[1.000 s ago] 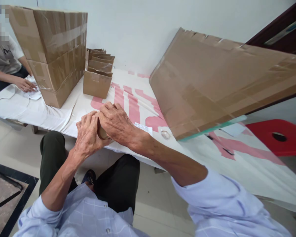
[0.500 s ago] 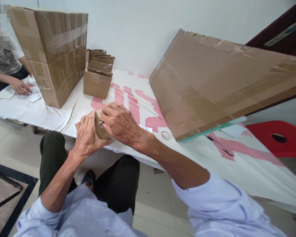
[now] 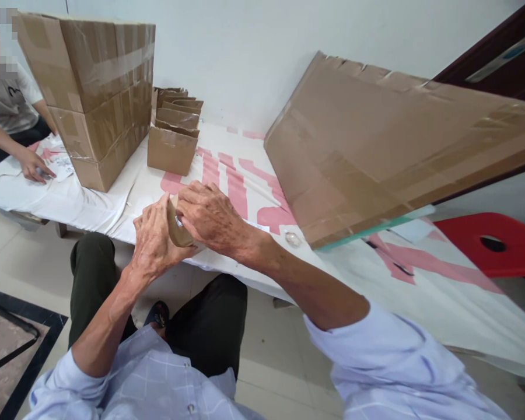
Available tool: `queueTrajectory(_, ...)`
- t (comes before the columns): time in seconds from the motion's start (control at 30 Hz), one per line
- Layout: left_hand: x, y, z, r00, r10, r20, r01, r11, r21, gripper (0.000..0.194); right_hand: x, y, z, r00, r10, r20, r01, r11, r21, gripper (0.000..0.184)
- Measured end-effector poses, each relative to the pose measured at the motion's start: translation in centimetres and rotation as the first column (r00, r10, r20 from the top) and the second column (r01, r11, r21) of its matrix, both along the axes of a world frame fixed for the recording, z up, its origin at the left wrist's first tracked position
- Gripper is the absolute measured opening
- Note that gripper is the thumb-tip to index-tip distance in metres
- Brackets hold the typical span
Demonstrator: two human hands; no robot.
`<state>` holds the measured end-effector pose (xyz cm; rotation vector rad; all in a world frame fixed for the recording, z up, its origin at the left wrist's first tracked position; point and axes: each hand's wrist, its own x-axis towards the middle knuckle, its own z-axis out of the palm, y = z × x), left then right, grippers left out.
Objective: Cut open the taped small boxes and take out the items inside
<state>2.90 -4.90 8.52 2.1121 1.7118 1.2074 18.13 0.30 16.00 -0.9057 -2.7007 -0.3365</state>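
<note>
Near the table's front edge, my left hand [image 3: 151, 236] wraps around a roll of brown packing tape [image 3: 181, 235], holding it on its outer left side. My right hand [image 3: 207, 216] is closed over the roll's upper right, with its fingers bent and the thumb pressed on the tape's surface. A small pale glint shows by that thumb. The undersides of the fingers and part of the roll are hidden. Beyond my hands stands a row of open cardboard boxes [image 3: 172, 149].
Taped cartons [image 3: 102, 87] are stacked at the left. A large cardboard sheet [image 3: 376, 151] leans at the right above a red stool [image 3: 492, 244]. A clear ring-like item [image 3: 293, 239] lies on the white cloth [image 3: 140, 201]. Another person's hand [image 3: 34, 165] rests at the far left.
My hands keep almost the same grip on the roll, the right one shifting very slightly. At the far left, the other person's hand has shifted a little and its fingers have moved.
</note>
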Motion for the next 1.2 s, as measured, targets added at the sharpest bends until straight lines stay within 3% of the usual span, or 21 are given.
queueTrajectory(0.17,-0.3,0.0,-0.3,1.000,0.014,0.004,-0.014,1.000,-0.009,0.129,1.3,0.2,-0.6,0.991,0.056,-0.125,-0.059,0.998,-0.020,0.026)
queueTrajectory(0.37,-0.4,0.1,-0.5,0.998,-0.059,-0.007,0.060,0.998,0.022,0.132,3.0,0.2,-1.3,0.976,0.093,-0.195,-0.075,0.992,0.097,0.026)
queueTrajectory(0.97,1.0,0.0,0.1,0.998,-0.036,-0.043,0.039,0.996,0.074,0.118,2.9,-0.1,-2.1,0.991,0.046,-0.123,-0.019,0.976,0.219,0.023)
queueTrajectory(1.2,1.4,-0.2,0.5,0.999,-0.027,-0.032,0.030,0.995,0.093,0.105,2.4,-0.2,-2.2,0.992,0.025,-0.121,-0.002,0.981,0.192,0.024)
